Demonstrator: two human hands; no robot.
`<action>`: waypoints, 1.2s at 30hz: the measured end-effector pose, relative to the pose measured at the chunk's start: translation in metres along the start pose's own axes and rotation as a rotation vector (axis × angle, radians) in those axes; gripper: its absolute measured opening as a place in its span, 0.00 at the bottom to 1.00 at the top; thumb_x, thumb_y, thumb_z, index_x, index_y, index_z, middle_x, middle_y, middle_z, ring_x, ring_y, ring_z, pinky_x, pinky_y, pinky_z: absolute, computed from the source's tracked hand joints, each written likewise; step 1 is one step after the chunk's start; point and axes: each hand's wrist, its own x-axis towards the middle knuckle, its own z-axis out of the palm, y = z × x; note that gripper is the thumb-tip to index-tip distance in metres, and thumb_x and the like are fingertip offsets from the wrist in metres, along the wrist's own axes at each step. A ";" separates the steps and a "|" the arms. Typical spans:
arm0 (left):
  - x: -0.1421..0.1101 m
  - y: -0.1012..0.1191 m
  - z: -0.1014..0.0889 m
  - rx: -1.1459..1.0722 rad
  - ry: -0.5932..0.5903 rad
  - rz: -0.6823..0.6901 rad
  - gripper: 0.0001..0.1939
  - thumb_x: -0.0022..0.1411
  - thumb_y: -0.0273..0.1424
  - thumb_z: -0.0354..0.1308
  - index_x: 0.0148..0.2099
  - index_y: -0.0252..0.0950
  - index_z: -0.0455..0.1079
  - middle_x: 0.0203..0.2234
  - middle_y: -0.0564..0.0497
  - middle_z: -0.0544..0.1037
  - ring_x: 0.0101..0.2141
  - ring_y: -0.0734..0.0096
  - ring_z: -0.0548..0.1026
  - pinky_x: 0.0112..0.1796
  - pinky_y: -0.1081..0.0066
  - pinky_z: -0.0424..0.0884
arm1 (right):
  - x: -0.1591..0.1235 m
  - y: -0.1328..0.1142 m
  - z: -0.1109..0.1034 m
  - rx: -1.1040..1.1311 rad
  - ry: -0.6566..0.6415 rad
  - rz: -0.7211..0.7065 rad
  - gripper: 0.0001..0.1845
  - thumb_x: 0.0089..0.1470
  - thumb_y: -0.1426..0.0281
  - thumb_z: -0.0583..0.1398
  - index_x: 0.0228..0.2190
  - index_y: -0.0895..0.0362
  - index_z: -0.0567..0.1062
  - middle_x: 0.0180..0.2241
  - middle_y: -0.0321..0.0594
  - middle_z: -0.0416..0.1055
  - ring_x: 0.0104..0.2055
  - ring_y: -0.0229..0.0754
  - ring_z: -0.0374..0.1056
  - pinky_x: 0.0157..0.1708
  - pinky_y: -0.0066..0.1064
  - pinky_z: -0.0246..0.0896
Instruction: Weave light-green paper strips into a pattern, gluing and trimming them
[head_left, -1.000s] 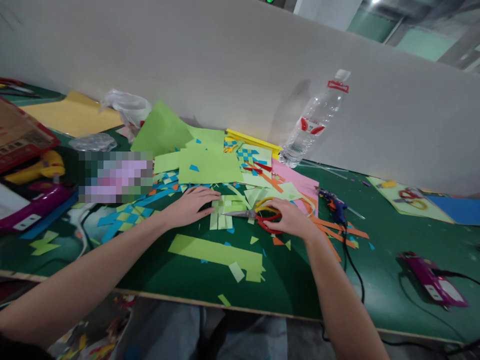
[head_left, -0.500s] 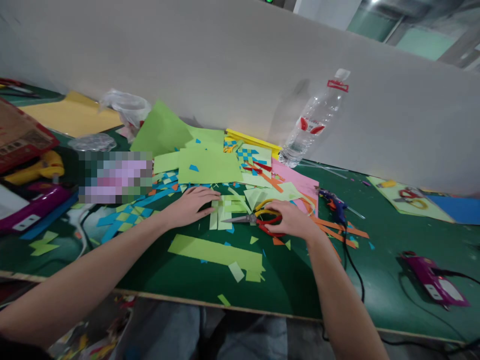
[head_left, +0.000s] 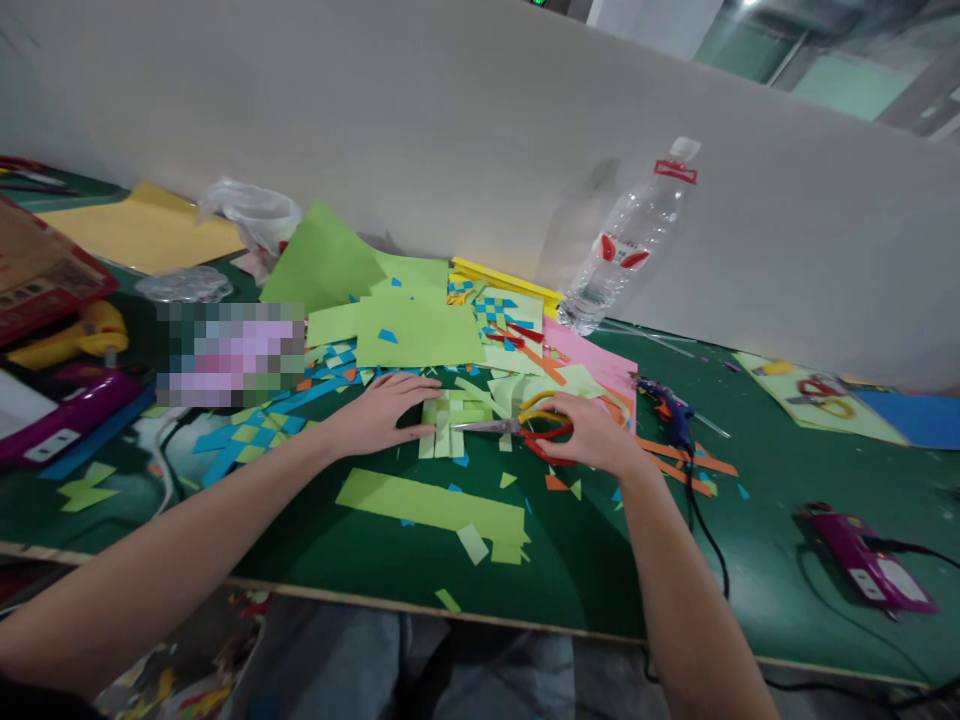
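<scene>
A small mat of woven light-green paper strips (head_left: 450, 425) lies on the green table (head_left: 360, 560). My left hand (head_left: 379, 412) rests flat beside it, fingers stretched out and touching its left edge. My right hand (head_left: 592, 432) is closed round the red and yellow handles of a pair of scissors (head_left: 517, 428). The scissors' silver blades point left and lie over the mat's right side. A long light-green paper strip (head_left: 435, 505) lies nearer to me, in front of both hands.
Green sheets (head_left: 397, 320), a blue-and-green woven piece (head_left: 251, 432) and orange scraps (head_left: 679, 470) litter the table. A tilted plastic bottle (head_left: 630, 245) leans on the grey wall. A blue glue gun (head_left: 671, 410) lies right of my hand. Purple devices (head_left: 866, 560) sit at both sides.
My right hand has shifted the scissors slightly, the blades dipping then coming back over the woven mat. My left hand has stayed on the mat's left edge.
</scene>
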 end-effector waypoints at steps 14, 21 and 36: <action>-0.002 0.003 0.001 0.039 -0.058 -0.005 0.39 0.57 0.59 0.49 0.64 0.43 0.58 0.63 0.48 0.61 0.62 0.54 0.56 0.61 0.55 0.46 | 0.003 -0.003 0.005 -0.002 -0.023 -0.030 0.17 0.46 0.66 0.64 0.41 0.52 0.74 0.43 0.40 0.74 0.42 0.44 0.70 0.43 0.37 0.65; -0.002 0.004 0.000 0.035 -0.048 -0.002 0.39 0.56 0.59 0.49 0.63 0.44 0.59 0.62 0.48 0.62 0.61 0.54 0.57 0.61 0.55 0.47 | 0.003 -0.005 0.004 -0.034 -0.026 -0.042 0.17 0.47 0.66 0.64 0.41 0.53 0.74 0.43 0.41 0.74 0.44 0.45 0.69 0.45 0.37 0.64; -0.002 0.006 0.001 0.013 -0.045 -0.011 0.40 0.55 0.59 0.52 0.63 0.43 0.60 0.62 0.47 0.62 0.61 0.52 0.57 0.61 0.54 0.47 | 0.005 -0.008 0.010 -0.041 -0.053 -0.016 0.17 0.47 0.65 0.64 0.40 0.53 0.74 0.42 0.42 0.74 0.44 0.46 0.69 0.45 0.39 0.61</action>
